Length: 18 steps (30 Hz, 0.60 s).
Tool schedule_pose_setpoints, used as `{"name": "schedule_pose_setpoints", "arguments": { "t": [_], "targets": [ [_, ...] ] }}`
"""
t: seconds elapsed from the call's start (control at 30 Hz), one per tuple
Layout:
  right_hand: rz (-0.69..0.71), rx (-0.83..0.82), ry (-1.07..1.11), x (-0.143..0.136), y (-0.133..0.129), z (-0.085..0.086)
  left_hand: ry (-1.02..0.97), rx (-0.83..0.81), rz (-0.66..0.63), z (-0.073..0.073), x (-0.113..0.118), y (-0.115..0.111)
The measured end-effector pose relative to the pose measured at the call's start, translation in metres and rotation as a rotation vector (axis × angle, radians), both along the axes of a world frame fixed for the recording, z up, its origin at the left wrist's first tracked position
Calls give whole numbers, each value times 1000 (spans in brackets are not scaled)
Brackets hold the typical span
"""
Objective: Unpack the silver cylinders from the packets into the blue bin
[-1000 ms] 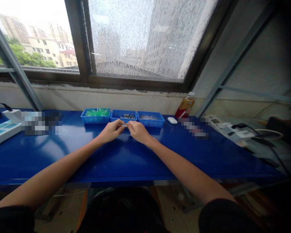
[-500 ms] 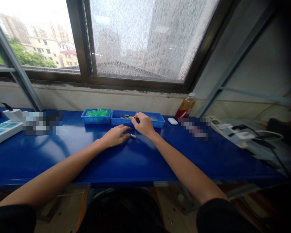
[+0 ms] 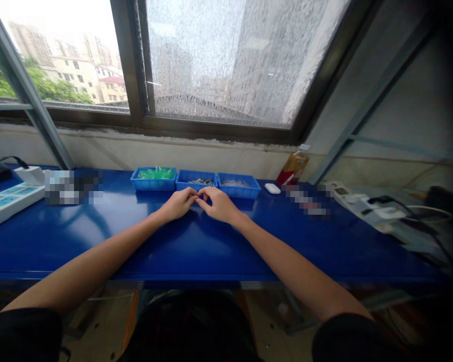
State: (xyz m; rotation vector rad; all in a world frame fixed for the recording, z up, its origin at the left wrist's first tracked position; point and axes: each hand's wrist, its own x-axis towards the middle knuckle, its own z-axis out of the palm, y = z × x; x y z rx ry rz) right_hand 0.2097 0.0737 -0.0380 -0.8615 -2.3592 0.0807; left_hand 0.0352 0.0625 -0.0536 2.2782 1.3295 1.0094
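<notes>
My left hand point(image 3: 179, 203) and my right hand point(image 3: 219, 205) meet at the fingertips just above the blue table point(image 3: 196, 251). The fingers of both are closed in a pinch. Whatever lies between them is hidden by the fingers. Right behind the hands stands the middle blue bin point(image 3: 184, 185), which has small metallic pieces point(image 3: 202, 181) in it. To its left a blue bin point(image 3: 153, 187) holds green plastic bags or wrappings point(image 3: 156, 173). The right blue bin point(image 3: 243, 191) contains small clear or pale pieces point(image 3: 236, 183).
A white rounded case point(image 3: 272, 188) lies right of the bins, near a drink bottle point(image 3: 293, 166). Power strips stand at the left point(image 3: 15, 196) and right point(image 3: 357, 198) of the table. Blurred-out items lie on both sides. A window point(image 3: 219, 65) rises behind.
My right hand has drawn back from the middle bin to my left hand. The small light cylinder that lay on the table beside my left hand is out of sight. My left hand's fingers have closed.
</notes>
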Motion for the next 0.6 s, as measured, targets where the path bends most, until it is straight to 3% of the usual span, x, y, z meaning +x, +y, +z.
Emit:
{"name": "schedule_pose_setpoints", "arguments": {
  "t": [0.13,0.47,0.6],
  "targets": [
    [16,-62,-29,-4,-1,-4,-265,-92,50,1,0,0],
    [-58,-104,45,-2,2,-4,-140,18,12,10,4,-8],
    [-60,-93,84,-2,1,-5,-128,50,76,12,4,-8]
  ]
}}
